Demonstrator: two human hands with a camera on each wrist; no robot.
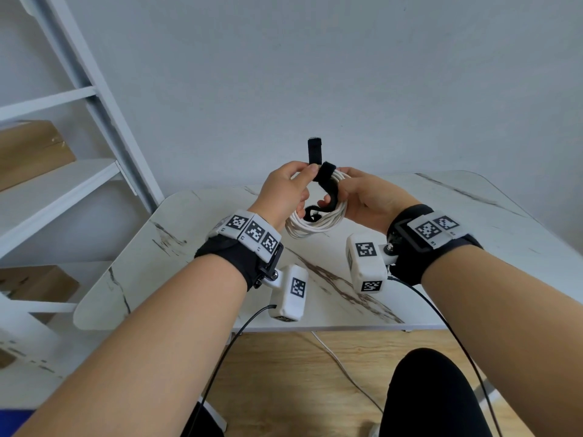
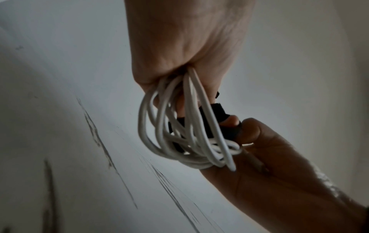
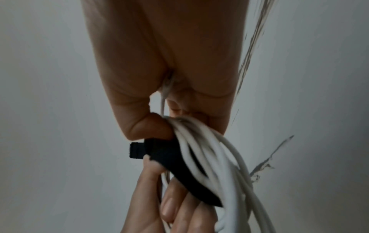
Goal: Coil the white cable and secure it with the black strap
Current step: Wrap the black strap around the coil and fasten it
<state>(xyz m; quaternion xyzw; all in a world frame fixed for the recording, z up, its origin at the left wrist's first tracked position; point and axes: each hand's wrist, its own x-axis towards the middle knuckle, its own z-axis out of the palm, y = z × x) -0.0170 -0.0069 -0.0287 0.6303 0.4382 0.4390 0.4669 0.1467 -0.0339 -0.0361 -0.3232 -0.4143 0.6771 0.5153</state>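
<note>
White cable (image 1: 310, 223): wound in a bunch of loops, held up in the air above the worktop (image 1: 441, 222), between both hands.
Black strap (image 1: 325, 175): goes over the top of the loops; one end sticks straight up, the other end hangs down inside the loops.
Left hand (image 1: 285, 192): fingers curl round the loops, and thumb and finger pinch the strap near its raised end.
Right hand (image 1: 362, 192): fingers curl round the other side of the loops and touch the strap.
Shelf (image 1: 56, 184): white, far to the left, with a brown box (image 1: 30, 149) on it.
</note>
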